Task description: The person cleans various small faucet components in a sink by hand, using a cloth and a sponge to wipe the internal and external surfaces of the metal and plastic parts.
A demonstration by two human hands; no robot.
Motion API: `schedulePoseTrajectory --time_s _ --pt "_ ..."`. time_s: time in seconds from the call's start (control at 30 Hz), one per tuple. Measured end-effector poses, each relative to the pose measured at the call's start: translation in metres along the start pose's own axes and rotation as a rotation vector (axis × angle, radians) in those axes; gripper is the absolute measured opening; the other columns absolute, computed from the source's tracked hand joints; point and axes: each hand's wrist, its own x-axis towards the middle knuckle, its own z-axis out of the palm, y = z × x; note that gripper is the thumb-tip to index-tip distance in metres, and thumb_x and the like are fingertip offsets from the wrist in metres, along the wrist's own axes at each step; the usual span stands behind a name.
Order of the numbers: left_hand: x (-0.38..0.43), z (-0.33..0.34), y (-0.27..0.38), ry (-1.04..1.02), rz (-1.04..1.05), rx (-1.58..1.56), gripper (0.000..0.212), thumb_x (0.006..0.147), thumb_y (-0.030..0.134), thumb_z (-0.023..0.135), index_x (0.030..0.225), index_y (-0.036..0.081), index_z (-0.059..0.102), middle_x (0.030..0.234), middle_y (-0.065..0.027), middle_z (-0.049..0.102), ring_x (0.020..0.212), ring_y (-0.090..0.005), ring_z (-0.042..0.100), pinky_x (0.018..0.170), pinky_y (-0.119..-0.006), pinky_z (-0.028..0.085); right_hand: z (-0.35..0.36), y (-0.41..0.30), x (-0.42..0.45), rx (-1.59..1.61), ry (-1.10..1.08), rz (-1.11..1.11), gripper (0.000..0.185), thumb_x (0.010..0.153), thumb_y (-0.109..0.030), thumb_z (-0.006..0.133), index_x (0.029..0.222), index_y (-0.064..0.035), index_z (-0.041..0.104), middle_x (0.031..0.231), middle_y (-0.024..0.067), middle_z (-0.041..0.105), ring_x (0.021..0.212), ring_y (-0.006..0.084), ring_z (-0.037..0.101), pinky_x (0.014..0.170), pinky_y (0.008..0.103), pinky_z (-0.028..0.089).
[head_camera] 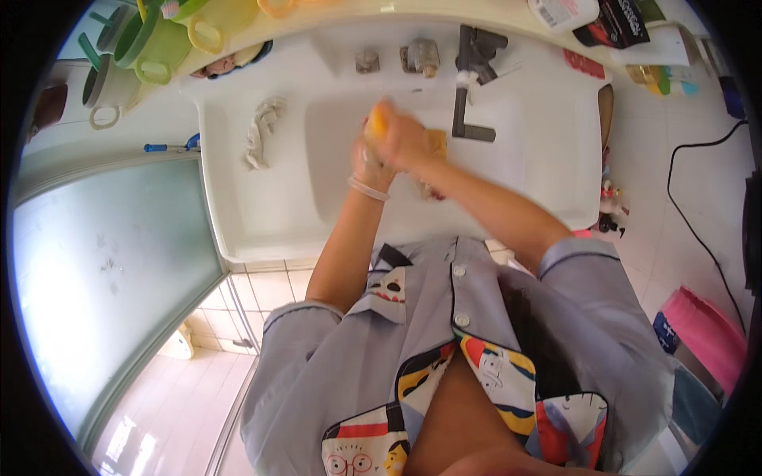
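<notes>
My left hand (pixel 368 156), with a pale band at its wrist, is over the basin of a white washbasin (pixel 256 220). Pressed against it is my right hand (pixel 408 135), blurred by motion. A small orange-yellow object (pixel 378 121), perhaps a soap bar or a brush, is gripped in the right fingers and touches the left hand. Whether my left fingers also close on something is hidden by the overlap. Behind my right wrist a yellow item (pixel 439 143) partly shows. Below the right forearm lies a small item with a reddish part (pixel 434 191), too blurred to name.
A dark grey faucet (pixel 461 110) juts over the basin at right. A crumpled whitish cloth (pixel 262 134) lies on the left ledge. Cups with handles (pixel 155 47) and bottles (pixel 562 12) line the shelf above. A frosted glass door (pixel 119 256) stands left; a black cable (pixel 684 202) hangs right.
</notes>
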Motion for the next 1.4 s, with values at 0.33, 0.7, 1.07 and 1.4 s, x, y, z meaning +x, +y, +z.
schedulePoseTrajectory --time_s 0.33,0.7,1.07,1.4 --pt "-0.02 -0.016 0.018 0.226 -0.072 0.057 0.037 0.094 0.039 0.038 0.106 0.005 0.048 0.095 -0.0088 0.058 0.088 -0.0252 0.059 0.076 -0.038 0.051 0.022 0.057 -0.013 0.998 0.092 0.31 0.013 0.076 -0.009 0.061 0.086 -0.0055 0.053 0.076 0.0095 0.057 0.074 0.0178 0.056 0.068 0.0296 0.046" --pt "0.003 -0.081 -0.042 -0.155 0.066 0.568 0.032 0.094 0.034 0.038 0.111 0.008 0.049 0.1 -0.0075 0.056 0.094 -0.019 0.055 0.083 -0.034 0.046 0.024 0.022 -0.048 0.191 0.011 -0.032 0.024 0.075 -0.014 0.054 0.097 -0.0082 0.049 0.08 0.0216 0.06 0.077 0.0412 0.058 0.065 0.0462 0.046" --pt "0.039 -0.142 0.022 0.437 0.215 1.314 0.026 0.086 0.027 0.058 0.094 0.002 0.054 0.08 -0.0057 0.057 0.07 -0.0164 0.055 0.065 -0.03 0.046 0.035 0.194 -0.032 -0.143 -0.183 0.692 0.034 0.077 -0.032 0.064 0.098 -0.0062 0.058 0.095 0.018 0.062 0.087 0.0348 0.059 0.072 0.0419 0.046" --pt "0.046 -0.151 -0.019 0.114 -0.143 0.749 0.062 0.083 0.044 0.058 0.127 0.003 0.041 0.126 -0.0144 0.046 0.109 -0.0233 0.048 0.097 -0.035 0.035 0.001 0.127 -0.034 0.906 -0.424 0.622 0.013 0.08 -0.012 0.057 0.085 -0.001 0.053 0.073 0.0072 0.057 0.061 0.0185 0.054 0.056 0.0304 0.045"
